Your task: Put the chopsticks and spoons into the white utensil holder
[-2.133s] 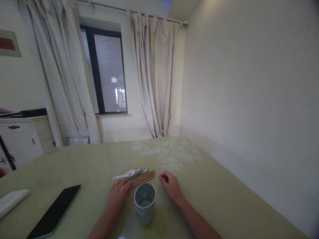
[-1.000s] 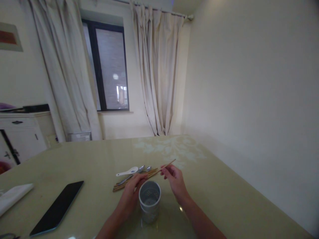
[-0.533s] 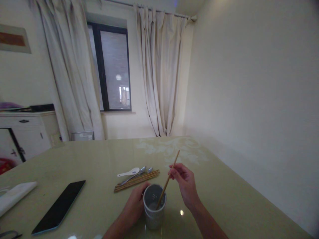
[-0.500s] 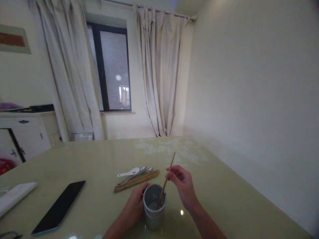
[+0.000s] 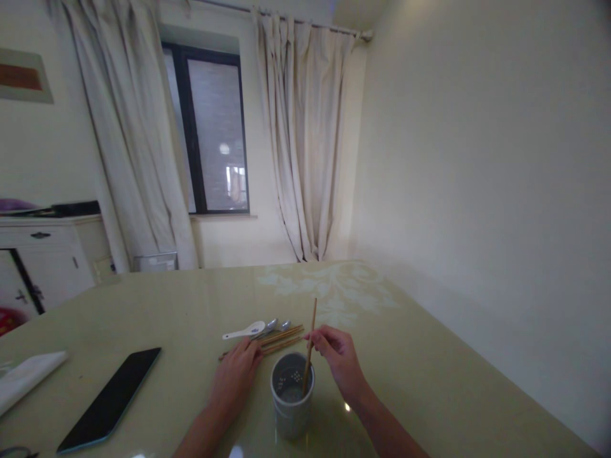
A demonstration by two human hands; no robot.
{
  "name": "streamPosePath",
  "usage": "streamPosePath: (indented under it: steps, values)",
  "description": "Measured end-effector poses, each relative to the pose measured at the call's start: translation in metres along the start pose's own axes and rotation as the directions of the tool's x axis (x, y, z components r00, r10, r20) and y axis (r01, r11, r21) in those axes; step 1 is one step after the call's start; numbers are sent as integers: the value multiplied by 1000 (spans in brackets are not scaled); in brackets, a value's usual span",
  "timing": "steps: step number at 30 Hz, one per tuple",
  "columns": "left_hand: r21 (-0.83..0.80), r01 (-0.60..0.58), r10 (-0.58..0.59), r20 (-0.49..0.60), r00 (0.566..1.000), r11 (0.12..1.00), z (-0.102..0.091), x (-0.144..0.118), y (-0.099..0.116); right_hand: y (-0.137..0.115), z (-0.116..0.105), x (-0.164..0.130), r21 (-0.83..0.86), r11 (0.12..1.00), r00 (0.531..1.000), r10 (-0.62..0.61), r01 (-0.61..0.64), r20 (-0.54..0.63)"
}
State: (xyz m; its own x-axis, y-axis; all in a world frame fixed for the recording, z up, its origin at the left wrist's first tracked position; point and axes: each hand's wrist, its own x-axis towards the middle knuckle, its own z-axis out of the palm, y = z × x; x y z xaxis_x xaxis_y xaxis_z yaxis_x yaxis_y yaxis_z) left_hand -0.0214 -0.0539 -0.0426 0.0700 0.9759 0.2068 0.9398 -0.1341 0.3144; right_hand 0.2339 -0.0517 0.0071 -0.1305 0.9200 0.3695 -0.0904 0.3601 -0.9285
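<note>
Right hand (image 5: 340,359) pinches chopstick (image 5: 310,340) upright in cup (image 5: 291,402), worktop centre. Left hand (image 5: 235,375), fingers loosely spread, rests on chopstick bundle (image 5: 281,339) at cup's 11 o'clock. Risk: sideways lean tips unsteadied cup.

I see a pale grey holder (image 5: 292,407), its floor dotted with small holes. A light brown chopstick (image 5: 310,343) stands in it; more brown chopsticks (image 5: 281,340) lie behind. White spoon (image 5: 243,331) with a small blue mark, silvery spoons (image 5: 277,326) beside it. Table (image 5: 429,381) is yellow-green with a pale floral pattern at its far end. Black phone (image 5: 112,399). White cloth (image 5: 23,376). Cream curtains (image 5: 300,140), dark window frame (image 5: 184,127).
</note>
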Motion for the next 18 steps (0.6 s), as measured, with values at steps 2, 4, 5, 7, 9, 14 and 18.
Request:
streamPosePath:
  steps: [2,4,5,7,9,14,18]
  values:
    - [-30,3,-3,4,1000,1000,0,0,0,1,2,0,57,998,1000,13,-13,-6]
    - [-45,25,-25,15,1000,999,1,0,-1,5,3,1,101,995,1000,15,-15,-7]
    - [-44,36,-35,16,999,998,2,0,-2,8,3,1,105,994,1000,14,-12,-13]
    - [-38,39,-40,-8,999,998,5,0,-3,18,4,3,81,997,999,20,-16,-46]
    - [-67,16,-21,-78,997,998,8,0,-1,31,5,5,40,997,995,61,-58,-74]
    - [-467,14,-49,-62,997,884,13,-6,30,59,10,8,-49,978,979,204,-204,-9]
    - [-673,-24,-14,-51,999,739,13,-12,58,59,17,6,20,982,980,184,-186,71]
